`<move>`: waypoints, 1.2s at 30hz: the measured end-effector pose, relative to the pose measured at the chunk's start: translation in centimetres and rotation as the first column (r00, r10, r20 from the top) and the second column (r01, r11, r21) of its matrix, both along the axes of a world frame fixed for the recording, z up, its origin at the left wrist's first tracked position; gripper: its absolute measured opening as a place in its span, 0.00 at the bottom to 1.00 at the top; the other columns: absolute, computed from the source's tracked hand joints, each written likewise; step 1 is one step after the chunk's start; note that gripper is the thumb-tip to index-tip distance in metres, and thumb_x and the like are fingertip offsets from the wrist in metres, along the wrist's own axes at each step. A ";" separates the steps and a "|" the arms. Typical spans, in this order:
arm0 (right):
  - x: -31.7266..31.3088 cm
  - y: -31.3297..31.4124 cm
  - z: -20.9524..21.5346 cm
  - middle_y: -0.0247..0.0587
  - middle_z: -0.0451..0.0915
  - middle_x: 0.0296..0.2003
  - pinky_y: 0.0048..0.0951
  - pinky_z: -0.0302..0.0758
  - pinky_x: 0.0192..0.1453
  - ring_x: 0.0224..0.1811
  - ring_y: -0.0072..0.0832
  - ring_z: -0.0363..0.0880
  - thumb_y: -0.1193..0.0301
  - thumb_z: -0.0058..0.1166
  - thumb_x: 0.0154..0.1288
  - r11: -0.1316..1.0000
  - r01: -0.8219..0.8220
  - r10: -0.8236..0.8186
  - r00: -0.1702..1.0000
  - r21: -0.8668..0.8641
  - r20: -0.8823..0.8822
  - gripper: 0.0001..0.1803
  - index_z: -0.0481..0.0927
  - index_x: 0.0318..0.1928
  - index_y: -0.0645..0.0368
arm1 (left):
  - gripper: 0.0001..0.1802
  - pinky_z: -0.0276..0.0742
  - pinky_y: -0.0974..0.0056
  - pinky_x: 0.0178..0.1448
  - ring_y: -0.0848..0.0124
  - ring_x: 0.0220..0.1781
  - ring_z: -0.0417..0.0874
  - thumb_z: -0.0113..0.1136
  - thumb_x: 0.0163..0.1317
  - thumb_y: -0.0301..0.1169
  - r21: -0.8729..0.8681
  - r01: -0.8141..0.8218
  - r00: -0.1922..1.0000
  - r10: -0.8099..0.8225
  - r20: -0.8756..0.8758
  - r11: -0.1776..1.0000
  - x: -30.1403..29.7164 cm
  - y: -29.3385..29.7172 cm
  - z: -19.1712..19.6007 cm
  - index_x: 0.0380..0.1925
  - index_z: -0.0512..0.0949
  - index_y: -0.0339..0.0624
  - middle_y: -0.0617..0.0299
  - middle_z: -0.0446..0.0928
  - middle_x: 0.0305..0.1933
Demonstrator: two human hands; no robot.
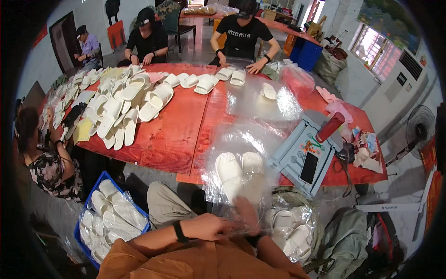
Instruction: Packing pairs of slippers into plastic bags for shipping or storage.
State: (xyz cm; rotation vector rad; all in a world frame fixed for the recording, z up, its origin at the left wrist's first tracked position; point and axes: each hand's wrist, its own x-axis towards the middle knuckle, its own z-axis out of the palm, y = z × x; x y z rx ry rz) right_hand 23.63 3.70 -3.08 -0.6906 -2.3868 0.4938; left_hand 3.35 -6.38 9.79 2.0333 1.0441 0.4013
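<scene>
In the head view, a pair of white slide slippers with closed vamps [229, 173] is lying side by side at the near edge of the red wooden table [174, 146], showing through a clear, glossy plastic bag [211, 189] that is partly blurring their outlines. The right hand [247, 215], bare and smeared by motion, is covering the lower part of the slippers; whether its fingers are spreading or pinching the bag, I cannot tell. The left hand [209, 227], a black band [180, 231] circling its wrist, is sitting low in front of the brown clothing [186, 260], close beside the right; its fingertips are dissolving into blur and plastic glare, so its grip cannot be read either. The right forearm is partly hiding behind the clothing.

At the left, a blue plastic crate [147, 227] is holding more white slippers, the lowest ones staying out of sight. At the right, wrapped slippers [282, 224] are showing in part beneath crinkled film. On the grey-blue plastic stool [290, 156], a black phone [309, 168] is lying near a dark-red object [331, 127] whose kind is unclear. A person in floral clothing [55, 169] is partly disappearing into the dark fisheye rim.
</scene>
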 end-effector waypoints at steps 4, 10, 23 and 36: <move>9.1 -5.9 3.4 0.52 0.84 0.41 0.39 0.79 0.50 0.45 0.44 0.84 0.68 0.58 0.65 0.816 -0.055 0.228 0.946 -0.576 0.232 0.15 0.83 0.47 0.65 | 0.25 0.79 0.59 0.47 0.57 0.45 0.82 0.67 0.63 0.33 -0.165 -0.328 0.930 0.348 0.117 0.930 -4.4 -1.6 -3.5 0.59 0.75 0.44 0.52 0.79 0.48; 18.4 -2.7 1.9 0.51 0.81 0.40 0.43 0.78 0.45 0.41 0.50 0.81 0.73 0.62 0.58 0.757 0.491 -0.365 0.865 -0.431 0.344 0.20 0.81 0.53 0.58 | 0.34 0.72 0.52 0.62 0.52 0.61 0.73 0.68 0.53 0.27 0.424 -0.355 0.892 0.438 -0.114 0.833 -5.1 0.1 -7.0 0.63 0.70 0.47 0.51 0.72 0.60; 11.0 4.2 4.0 0.46 0.82 0.41 0.34 0.77 0.49 0.44 0.41 0.81 0.77 0.64 0.55 0.883 0.362 -0.407 0.908 -0.298 -0.102 0.08 0.83 0.38 0.61 | 0.08 0.72 0.52 0.59 0.55 0.55 0.76 0.68 0.51 0.28 0.668 -0.231 0.959 0.283 0.032 0.707 -4.2 4.0 -1.4 0.30 0.77 0.43 0.59 0.77 0.50; 9.3 6.2 13.7 0.38 0.81 0.29 0.19 0.72 0.28 0.24 0.18 0.76 0.73 0.49 0.75 0.731 0.021 -0.499 0.698 -0.682 -0.513 0.04 0.73 0.43 0.61 | 0.04 0.72 0.74 0.22 0.80 0.24 0.80 0.56 0.72 0.27 -0.456 -0.572 0.300 0.691 0.657 0.682 -6.1 8.6 3.3 0.42 0.72 0.42 0.69 0.76 0.27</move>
